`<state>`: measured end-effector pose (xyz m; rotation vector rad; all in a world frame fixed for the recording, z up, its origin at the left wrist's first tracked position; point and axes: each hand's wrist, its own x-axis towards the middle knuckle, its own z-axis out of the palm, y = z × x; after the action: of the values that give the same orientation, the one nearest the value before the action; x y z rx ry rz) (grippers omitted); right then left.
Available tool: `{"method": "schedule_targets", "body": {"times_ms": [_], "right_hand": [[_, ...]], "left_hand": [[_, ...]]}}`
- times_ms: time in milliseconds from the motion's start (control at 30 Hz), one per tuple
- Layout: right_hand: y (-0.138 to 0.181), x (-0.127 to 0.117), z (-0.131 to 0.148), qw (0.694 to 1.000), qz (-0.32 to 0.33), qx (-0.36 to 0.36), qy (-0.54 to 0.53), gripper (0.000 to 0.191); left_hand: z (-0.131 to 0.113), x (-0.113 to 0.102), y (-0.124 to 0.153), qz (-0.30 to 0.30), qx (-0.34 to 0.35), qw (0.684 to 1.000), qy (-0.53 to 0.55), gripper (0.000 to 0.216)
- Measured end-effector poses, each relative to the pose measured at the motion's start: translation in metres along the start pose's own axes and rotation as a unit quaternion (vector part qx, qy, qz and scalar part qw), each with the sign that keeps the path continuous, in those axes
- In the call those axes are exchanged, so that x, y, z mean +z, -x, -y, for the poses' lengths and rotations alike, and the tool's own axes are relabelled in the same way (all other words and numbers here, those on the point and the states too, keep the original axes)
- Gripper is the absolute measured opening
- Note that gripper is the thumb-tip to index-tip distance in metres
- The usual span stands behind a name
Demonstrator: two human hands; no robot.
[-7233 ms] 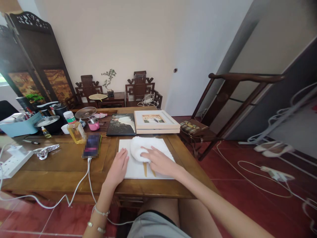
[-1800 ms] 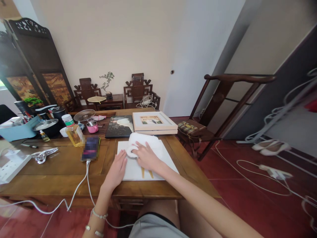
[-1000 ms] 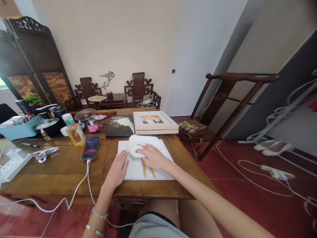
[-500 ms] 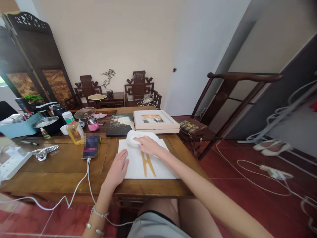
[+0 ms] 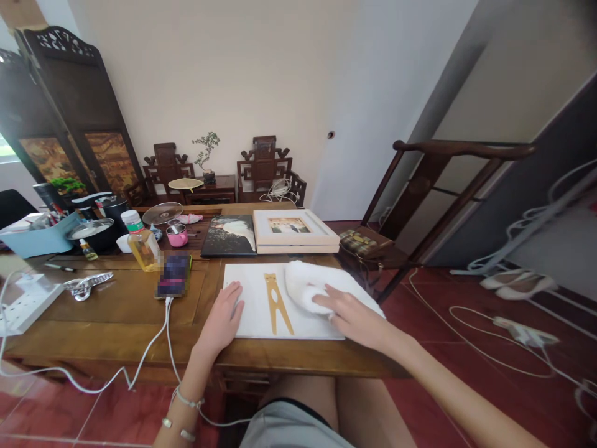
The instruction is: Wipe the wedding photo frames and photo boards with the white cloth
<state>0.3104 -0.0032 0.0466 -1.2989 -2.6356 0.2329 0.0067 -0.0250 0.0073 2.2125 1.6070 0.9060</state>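
A white board [image 5: 249, 311] with a tan, cat-headed, long-legged figure [image 5: 272, 298] on it lies flat near the table's front edge. My left hand [image 5: 227, 311] rests on the board's left edge, fingers stretched out and holding nothing. Gripped in my right hand [image 5: 345, 311] is a fluffy white cloth [image 5: 303, 283], bunched at the fingers and pressed on the board's right side. Part of the cloth spreads past the board's right edge. The board's right part is hidden under it.
Behind the board lie stacked picture frames [image 5: 321, 231] and a dark photo panel [image 5: 219, 235]. To the left are a phone [image 5: 173, 277] with a white cable, a bottle of yellow liquid [image 5: 142, 244], a pink cup [image 5: 177, 235] and a power strip [image 5: 28, 305]. A wooden chair [image 5: 420, 180] stands right.
My right hand has slid the cloth from the board's top middle to its right side, uncovering the figure's head. My left hand has stayed at the left edge.
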Motion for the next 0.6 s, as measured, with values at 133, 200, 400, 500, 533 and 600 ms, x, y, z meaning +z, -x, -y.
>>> {"method": "schedule_targets", "body": {"times_ms": [133, 200, 400, 500, 533, 600], "right_hand": [[0.031, -0.012, 0.018, 0.996, 0.065, -0.030, -0.044, 0.057], [0.033, -0.014, 0.019, 0.995, 0.076, -0.033, -0.058, 0.058], [-0.017, -0.004, -0.012, 0.999, 0.028, -0.020, -0.041, 0.054], [-0.053, 0.001, -0.031, 0.998, -0.007, -0.032, -0.048, 0.053], [-0.062, 0.002, -0.036, 0.998, -0.015, -0.031, -0.053, 0.053], [-0.073, 0.002, -0.042, 0.998, -0.023, -0.028, -0.059, 0.052]], "left_hand": [[-0.002, -0.002, 0.000, 0.001, -0.005, 1.000, -0.001, 0.039], [-0.003, -0.002, 0.000, 0.001, -0.007, 1.000, -0.001, 0.039], [-0.002, -0.001, 0.001, 0.007, -0.008, 1.000, -0.004, 0.040], [0.000, 0.000, 0.001, 0.011, -0.008, 1.000, -0.008, 0.041], [0.000, 0.000, 0.000, 0.011, -0.008, 1.000, -0.008, 0.041], [0.001, 0.000, 0.000, 0.010, -0.007, 1.000, -0.005, 0.041]]}}
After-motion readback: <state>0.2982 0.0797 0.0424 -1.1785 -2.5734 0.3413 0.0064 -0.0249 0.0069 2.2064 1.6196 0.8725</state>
